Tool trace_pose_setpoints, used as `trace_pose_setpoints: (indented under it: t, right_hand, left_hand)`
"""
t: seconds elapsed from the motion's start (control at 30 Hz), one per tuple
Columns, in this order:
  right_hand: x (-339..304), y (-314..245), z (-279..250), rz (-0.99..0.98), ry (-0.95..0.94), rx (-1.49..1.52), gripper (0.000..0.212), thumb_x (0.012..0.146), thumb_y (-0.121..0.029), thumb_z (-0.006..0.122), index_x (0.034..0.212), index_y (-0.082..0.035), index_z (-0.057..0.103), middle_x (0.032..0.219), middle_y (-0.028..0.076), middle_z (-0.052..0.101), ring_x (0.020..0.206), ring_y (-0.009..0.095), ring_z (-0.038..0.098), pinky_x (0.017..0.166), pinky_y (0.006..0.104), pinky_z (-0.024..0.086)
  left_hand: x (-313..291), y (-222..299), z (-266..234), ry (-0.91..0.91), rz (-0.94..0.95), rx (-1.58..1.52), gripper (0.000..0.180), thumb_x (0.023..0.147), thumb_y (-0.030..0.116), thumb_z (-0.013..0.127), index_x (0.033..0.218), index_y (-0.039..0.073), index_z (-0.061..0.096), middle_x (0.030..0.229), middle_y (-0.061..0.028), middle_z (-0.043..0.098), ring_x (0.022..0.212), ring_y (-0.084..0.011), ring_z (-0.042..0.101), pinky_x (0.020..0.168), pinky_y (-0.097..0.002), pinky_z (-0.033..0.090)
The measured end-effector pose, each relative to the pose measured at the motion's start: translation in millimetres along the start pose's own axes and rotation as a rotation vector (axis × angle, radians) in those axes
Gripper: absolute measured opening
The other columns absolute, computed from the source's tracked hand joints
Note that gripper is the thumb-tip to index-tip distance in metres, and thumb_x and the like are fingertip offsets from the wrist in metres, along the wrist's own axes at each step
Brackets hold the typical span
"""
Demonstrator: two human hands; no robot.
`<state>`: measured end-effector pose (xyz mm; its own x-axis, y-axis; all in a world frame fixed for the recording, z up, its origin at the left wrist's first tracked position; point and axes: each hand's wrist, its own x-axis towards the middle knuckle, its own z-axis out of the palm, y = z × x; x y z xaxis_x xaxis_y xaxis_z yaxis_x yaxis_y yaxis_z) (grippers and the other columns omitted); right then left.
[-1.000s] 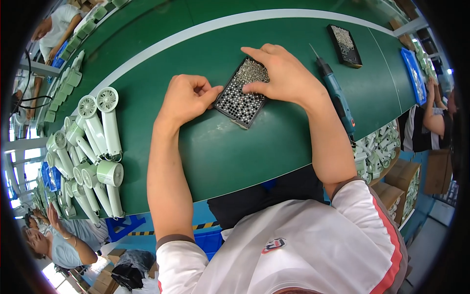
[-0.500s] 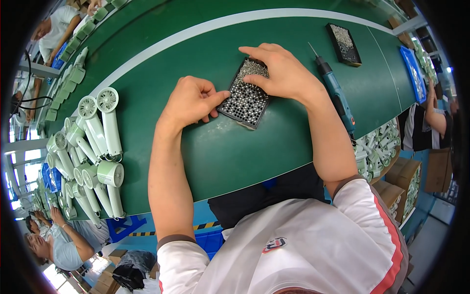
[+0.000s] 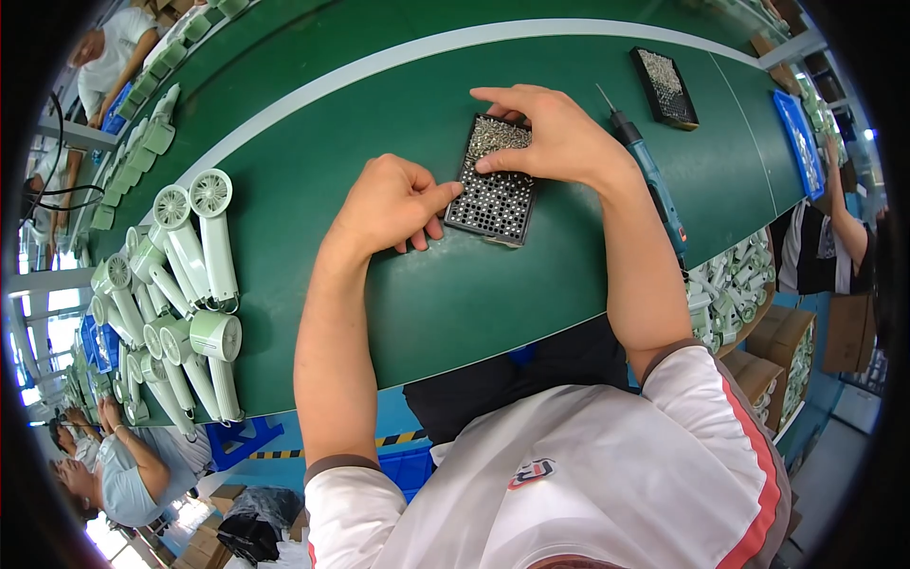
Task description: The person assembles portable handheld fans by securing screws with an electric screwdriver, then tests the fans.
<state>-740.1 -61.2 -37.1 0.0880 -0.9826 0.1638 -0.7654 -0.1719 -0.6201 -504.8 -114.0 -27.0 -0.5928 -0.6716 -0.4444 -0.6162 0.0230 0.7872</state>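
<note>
A black screw tray (image 3: 490, 223) with rows of small holes lies at the middle of the green bench between my hands. Loose silvery screws (image 3: 493, 137) heap over its far half, while the near rows show dotted holes. My left hand (image 3: 396, 204) is closed, its thumb and curled fingers gripping the tray's left edge. From the right, my right hand (image 3: 555, 133) grips the far end. Its thumb reaches over the screws and its fingers bend around the far edge, partly hidden.
A teal electric screwdriver (image 3: 654, 180) lies right of my right hand. Beyond it sits a second screw tray (image 3: 665, 87). Pale green handheld fans (image 3: 216, 237) crowd the left side. A blue tray (image 3: 798, 142) is at far right, boxes of fan parts (image 3: 730, 289) below. Other people work nearby.
The screw tray has shifted a little to the right and turned slightly, with both hands moving along with it. More of the heaped screws show now.
</note>
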Motion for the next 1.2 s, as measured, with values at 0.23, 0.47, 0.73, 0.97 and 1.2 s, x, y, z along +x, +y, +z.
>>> trace_pose_setpoints:
  t: [0.23, 0.47, 0.73, 0.97, 1.2]
  right_hand:
    - [-1.8, 3.9, -6.0, -0.007, -0.071, 0.009, 0.082, 0.064, -0.026, 0.095, 0.137, -0.011, 0.063, 0.112, 0.014, 0.067, 0.109, 0.029, 0.065, 0.096, 0.0402, 0.053]
    - [-2.7, 12.8, -12.0, 0.035, -0.12, 0.115, 0.079, 0.064, -0.019, 0.094, 0.137, -0.012, 0.064, 0.114, 0.011, 0.066, 0.109, 0.026, 0.064, 0.093, 0.0366, 0.053]
    - [0.2, 21.6, -18.1, 0.07, -0.136, 0.151, 0.078, 0.065, -0.018, 0.094, 0.137, -0.012, 0.064, 0.112, 0.009, 0.068, 0.109, 0.023, 0.064, 0.09, 0.036, 0.053]
    - [-2.4, 17.7, -13.5, -0.056, -0.118, -0.022, 0.071, 0.07, -0.017, 0.091, 0.135, -0.011, 0.065, 0.113, 0.011, 0.069, 0.107, 0.023, 0.065, 0.09, 0.0354, 0.053]
    - [-2.0, 9.2, -10.9, -0.042, -0.065, 0.055, 0.075, 0.067, -0.026, 0.093, 0.134, -0.008, 0.065, 0.112, 0.014, 0.069, 0.106, 0.029, 0.065, 0.095, 0.038, 0.051]
  left_hand:
    - [-1.8, 1.0, 3.2, 0.001, 0.01, 0.003, 0.04, 0.097, 0.027, 0.069, 0.067, 0.0, 0.069, 0.06, -0.0076, 0.068, 0.042, -0.0106, 0.059, 0.036, -0.0251, 0.043]
    - [-7.5, 4.8, 9.0, -0.007, -0.022, 0.009, 0.043, 0.098, 0.027, 0.066, 0.066, -0.001, 0.067, 0.061, -0.01, 0.069, 0.045, -0.0132, 0.064, 0.039, -0.0275, 0.048]
    - [-6.4, 3.2, 13.3, -0.005, -0.037, -0.029, 0.043, 0.098, 0.027, 0.064, 0.068, -0.003, 0.068, 0.061, -0.0114, 0.069, 0.046, -0.0145, 0.065, 0.039, -0.0283, 0.05]
    - [-5.8, 3.2, 15.9, 0.0, -0.044, -0.047, 0.04, 0.099, 0.025, 0.066, 0.071, -0.005, 0.069, 0.063, -0.0131, 0.07, 0.047, -0.015, 0.064, 0.037, -0.0279, 0.047]
    - [-4.9, 1.0, 18.6, -0.007, -0.037, -0.063, 0.041, 0.099, 0.026, 0.066, 0.073, -0.005, 0.069, 0.064, -0.0136, 0.07, 0.046, -0.0156, 0.065, 0.037, -0.0281, 0.048]
